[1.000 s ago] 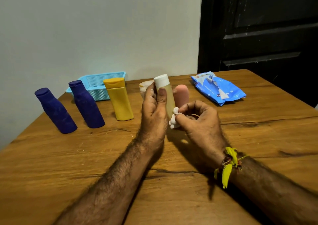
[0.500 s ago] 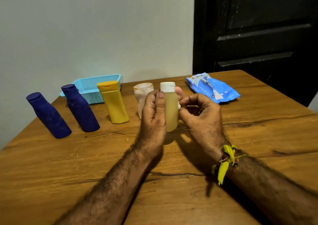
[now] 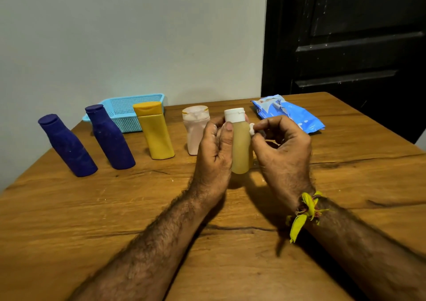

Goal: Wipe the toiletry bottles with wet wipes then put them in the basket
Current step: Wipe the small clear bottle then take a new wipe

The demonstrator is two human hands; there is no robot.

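Observation:
My left hand grips a tan bottle with a white cap, upright just above the wooden table. My right hand pinches a small balled white wet wipe against the bottle's upper right side. On the table behind stand two dark blue bottles, a yellow bottle and a pale pink bottle. A light blue mesh basket sits at the back left against the wall, with nothing showing inside it.
A blue wet-wipe pack lies at the back right of the table. A dark door stands behind the table's right corner, a pale wall behind the rest. The table's right edge runs diagonally near the pack.
The wipe has travelled from the bottle's lower side up to just under the cap. The bottle has been turned more upright and lowered slightly.

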